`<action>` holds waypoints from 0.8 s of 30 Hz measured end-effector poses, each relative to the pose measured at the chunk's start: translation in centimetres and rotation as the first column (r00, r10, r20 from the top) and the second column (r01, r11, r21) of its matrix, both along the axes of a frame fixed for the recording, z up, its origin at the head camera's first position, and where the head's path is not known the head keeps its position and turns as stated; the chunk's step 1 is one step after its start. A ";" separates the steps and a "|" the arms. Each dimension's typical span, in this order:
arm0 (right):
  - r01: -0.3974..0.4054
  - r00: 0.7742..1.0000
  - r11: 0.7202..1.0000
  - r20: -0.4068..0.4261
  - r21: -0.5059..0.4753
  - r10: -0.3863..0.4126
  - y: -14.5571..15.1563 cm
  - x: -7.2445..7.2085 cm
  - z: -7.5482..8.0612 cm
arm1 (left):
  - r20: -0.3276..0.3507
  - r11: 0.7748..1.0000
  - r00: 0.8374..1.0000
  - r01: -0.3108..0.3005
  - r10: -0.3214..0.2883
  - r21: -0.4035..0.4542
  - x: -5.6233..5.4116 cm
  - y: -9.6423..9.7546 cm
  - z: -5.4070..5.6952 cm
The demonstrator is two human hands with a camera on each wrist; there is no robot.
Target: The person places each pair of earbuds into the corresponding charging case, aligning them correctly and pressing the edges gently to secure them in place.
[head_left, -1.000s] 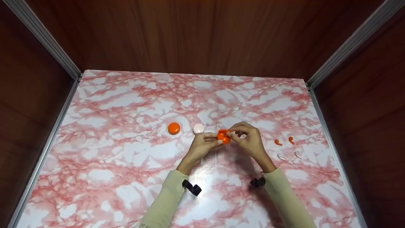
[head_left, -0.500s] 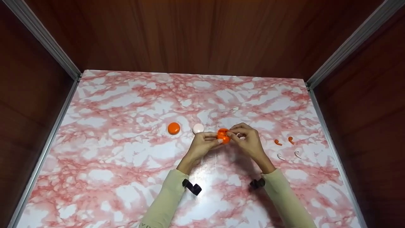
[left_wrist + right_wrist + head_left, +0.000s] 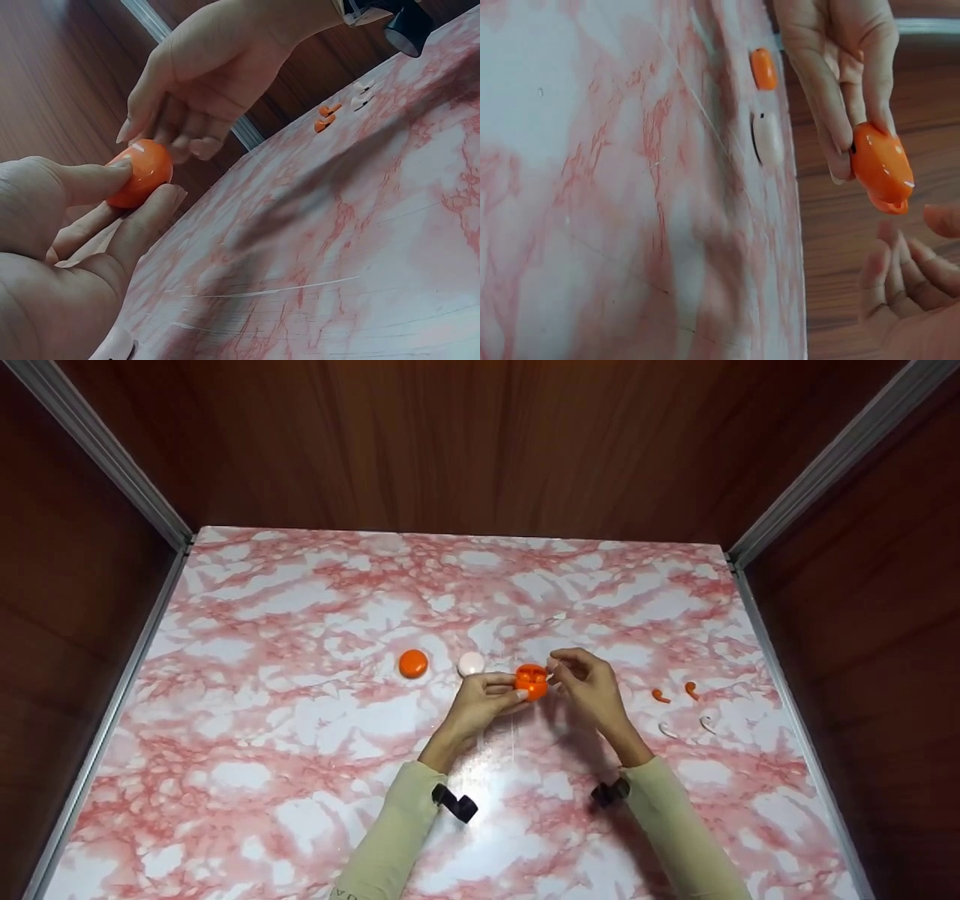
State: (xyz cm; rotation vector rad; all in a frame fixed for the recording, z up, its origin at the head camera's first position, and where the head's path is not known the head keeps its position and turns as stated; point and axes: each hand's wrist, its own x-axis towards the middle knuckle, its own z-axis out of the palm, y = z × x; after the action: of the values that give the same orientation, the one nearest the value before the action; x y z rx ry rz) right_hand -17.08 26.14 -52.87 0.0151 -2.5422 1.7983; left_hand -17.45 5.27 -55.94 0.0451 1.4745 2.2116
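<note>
My left hand (image 3: 480, 701) pinches a rounded orange earbud case (image 3: 531, 684) between thumb and fingers, lifted above the table. In the head view the lid of this case stands raised; what lies inside is too small to tell. Just right of the case is my right hand (image 3: 596, 690), its fingers loosely bent and apart from the case. The right wrist view shows a gap between the thumb and fingers of the right hand (image 3: 915, 292), with nothing held there. Two orange earbuds (image 3: 691, 690) and two white earbuds (image 3: 707, 724) lie on the table to the right.
Left of the hands, a closed round orange case (image 3: 413, 664) and a closed white case (image 3: 471, 664) sit on the marbled table (image 3: 300, 750). Brown wood-grain panels (image 3: 465, 450) with metal edge strips enclose the back and sides.
The right hand's fingertips were touching the orange case and have drawn off it to the right. The left hand keeps its grip in nearly the same place, and the case is tilted slightly differently.
</note>
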 end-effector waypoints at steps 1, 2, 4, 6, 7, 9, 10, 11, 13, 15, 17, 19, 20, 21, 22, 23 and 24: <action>-0.006 0.999 1.000 0.037 -0.019 0.007 0.0 -0.1 0.0 | -0.004 1.000 1.000 0.004 -0.004 -0.001 0.0 0.0 0.0; -0.013 0.997 0.999 0.076 -0.049 0.017 0.0 -0.1 -0.1 | -0.008 1.000 1.000 0.008 -0.008 -0.003 0.0 0.0 0.0; -0.023 0.988 0.995 0.149 -0.099 0.038 0.0 -0.3 -0.2 | -0.027 1.000 1.000 0.012 -0.013 -0.017 0.0 0.0 0.0; -0.028 0.978 0.989 0.201 -0.146 0.057 0.0 -0.3 -0.4 | -0.045 0.999 0.999 0.015 -0.017 -0.042 0.1 0.0 0.0; -0.030 0.974 0.987 0.218 -0.161 0.065 -0.1 -0.4 -0.4 | -0.047 0.999 0.999 0.014 -0.017 -0.049 0.1 0.0 0.0; -0.033 0.970 0.985 0.234 -0.170 0.073 -0.1 -0.4 -0.5 | -0.049 0.998 0.999 0.013 -0.016 -0.062 0.1 -0.1 -0.1; -0.036 0.969 0.986 0.234 -0.165 0.075 -0.1 -0.4 -0.5 | -0.046 0.998 0.999 0.013 -0.016 -0.060 0.1 -0.1 -0.1; -0.037 0.969 0.986 0.234 -0.162 0.074 -0.1 -0.5 -0.5 | -0.042 0.998 0.999 0.014 -0.017 -0.060 0.1 -0.1 0.0; -0.028 0.970 0.988 0.235 -0.153 0.064 -0.1 -0.5 -0.5 | -0.037 0.999 0.999 0.015 -0.016 -0.049 0.2 -0.1 0.0; -0.019 0.970 0.990 0.238 -0.143 0.053 -0.1 -0.5 -0.4 | -0.037 0.999 0.999 0.012 -0.014 -0.050 0.2 -0.1 -0.1; -0.006 0.969 0.990 0.245 -0.138 0.040 -0.1 -0.6 -0.4 | -0.040 0.998 0.999 0.008 -0.010 -0.061 0.2 0.0 0.0; 0.010 0.967 0.990 0.254 -0.142 0.027 -0.1 -0.6 -0.4 | -0.035 0.998 0.999 0.006 -0.008 -0.059 0.2 0.0 0.0; 0.015 0.966 0.989 0.258 -0.146 0.023 -0.1 -0.6 -0.4 | -0.038 0.998 0.999 0.004 -0.007 -0.062 0.2 0.0 0.0; 0.019 0.965 0.989 0.261 -0.148 0.021 -0.1 -0.7 -0.4 | -0.035 0.998 0.999 0.004 -0.007 -0.060 0.2 0.0 0.0; 0.024 0.965 0.988 0.263 -0.153 0.017 -0.2 -0.7 -0.3 | -0.034 0.998 0.999 0.006 -0.008 -0.058 0.2 0.0 0.0; 0.025 0.964 0.987 0.264 -0.158 0.017 -0.2 -0.7 -0.3 | -0.032 0.999 0.999 0.007 -0.009 -0.054 0.2 0.0 0.0; 0.028 0.964 0.986 0.265 -0.166 0.017 -0.2 -0.7 -0.2 | -0.033 0.999 0.999 0.010 -0.011 -0.049 0.2 0.0 0.0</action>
State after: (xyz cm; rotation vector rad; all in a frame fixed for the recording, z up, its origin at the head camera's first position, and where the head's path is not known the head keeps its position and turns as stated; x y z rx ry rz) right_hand -17.78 25.96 -53.12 -0.2536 -2.5385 2.1388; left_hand -17.26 5.30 -55.93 0.0733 1.5421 2.1751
